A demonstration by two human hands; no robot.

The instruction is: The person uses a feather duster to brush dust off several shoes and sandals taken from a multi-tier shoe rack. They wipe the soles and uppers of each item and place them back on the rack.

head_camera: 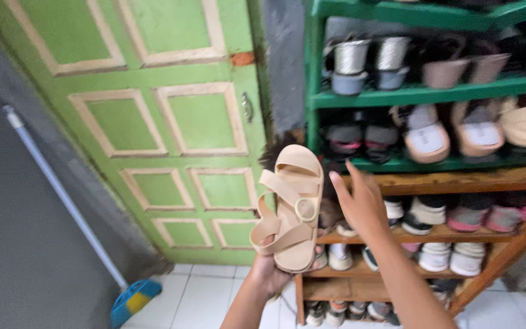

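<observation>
Beige sandal [291,207] is held upright in the air, toe end up, in front of the wooden shoe rack [458,180], near its left end. It is gripped from below at the heel by the left hand [270,268], whose fingers are wrapped around the sole and back strap. A round buckle is seen on its crossed straps. Just to the right of the sandal, the right hand [360,204] is raised with the fingers spread and loosely extended, nothing held in it; whether its thumb touches the sandal's edge cannot be told.

Behind the hands, pairs of shoes are ranged on the wooden rack's shelves. Above the wooden rack, a green metal shelf unit [421,95] is stacked with sandals and wedge shoes, several stood on end. To the left of the rack, a green panelled door [171,122] is seen. Further left of the rack, a broom with a pale handle [62,195] is leaned against a grey wall, its blue head resting on the white tiled floor [208,298].
</observation>
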